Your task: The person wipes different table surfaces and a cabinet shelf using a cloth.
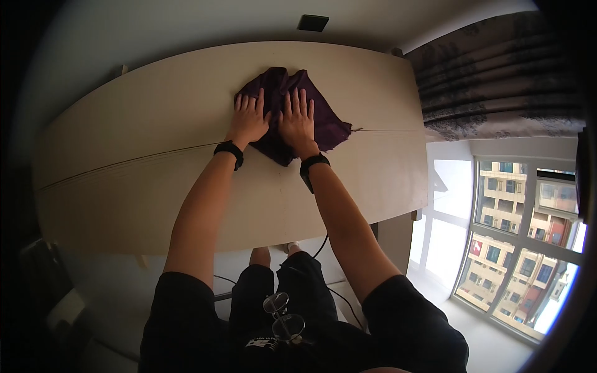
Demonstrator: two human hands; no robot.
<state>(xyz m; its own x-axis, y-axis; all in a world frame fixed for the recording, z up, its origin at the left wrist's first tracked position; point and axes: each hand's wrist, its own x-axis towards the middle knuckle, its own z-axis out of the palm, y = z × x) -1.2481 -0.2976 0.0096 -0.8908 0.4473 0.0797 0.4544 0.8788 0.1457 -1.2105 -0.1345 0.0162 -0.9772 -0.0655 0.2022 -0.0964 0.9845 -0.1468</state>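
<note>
A dark purple cloth (326, 121) lies crumpled on the pale wooden table (155, 112), with frayed threads at its right corner. My left hand (250, 118) rests flat on the cloth's left part, fingers stretched toward the far edge. Beside it, my right hand (298, 121) presses flat on the middle of the cloth, fingers also extended. The thumbs point toward each other across a fold. Both wrists wear black bands. Part of the cloth is hidden under the palms.
A seam runs lengthwise across the tabletop. Behind the table is a wall with a dark switch plate (313, 23). At right hang dark patterned curtains (497, 81) beside a window (522, 242). Eyeglasses (286, 320) hang at my shirt front, and a black cable (348, 301) runs below.
</note>
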